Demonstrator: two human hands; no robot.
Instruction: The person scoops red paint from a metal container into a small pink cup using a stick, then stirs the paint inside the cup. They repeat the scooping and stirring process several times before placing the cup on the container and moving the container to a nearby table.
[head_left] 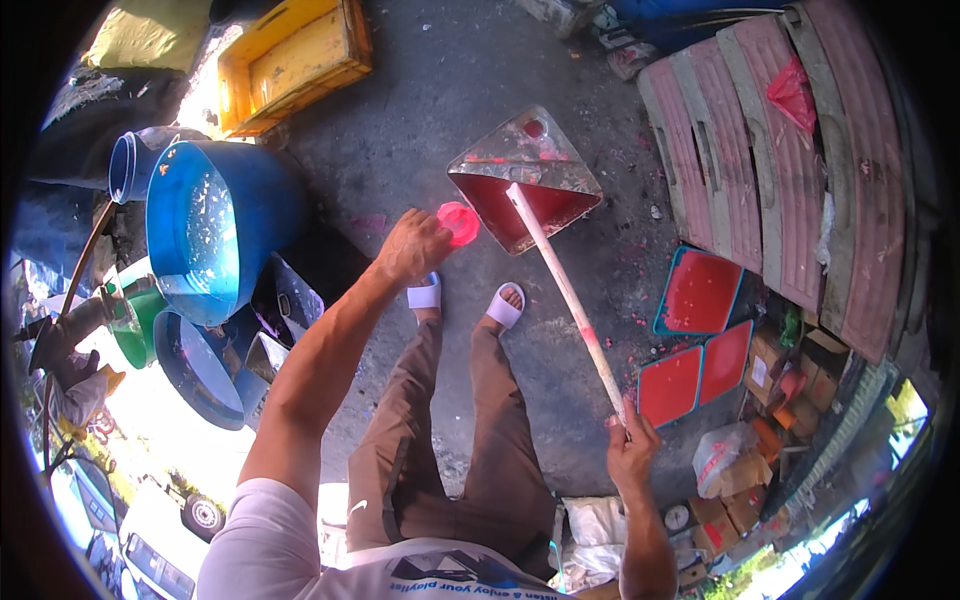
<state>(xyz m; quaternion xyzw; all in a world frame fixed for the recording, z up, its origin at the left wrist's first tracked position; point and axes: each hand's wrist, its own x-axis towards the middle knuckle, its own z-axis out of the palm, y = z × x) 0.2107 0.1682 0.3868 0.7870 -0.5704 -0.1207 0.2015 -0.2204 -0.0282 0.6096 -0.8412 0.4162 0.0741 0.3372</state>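
Note:
My left hand [415, 246] is closed on a small bright pink plastic cup [459, 224], held beside the near left edge of a square metal tin [530, 140]. Deep red shows inside the tin, and pink splashes mark its pale metal panel. A long pale wooden stick [566, 277] with a pink smear slants from the tin to my right hand [632, 446], whose fingers wrap round its near end. The stick's far end overlaps the tin's opening; whether it touches the tin I cannot tell.
Several red rectangular panels with teal edges [702, 292] lie on the floor [400, 110] at right. Beyond them lean pinkish-grey slatted boards [760, 150]. A blue drum [255, 230] stands at left, a yellow crate [295, 65] behind it. Cardboard boxes [735, 508] sit lower right.

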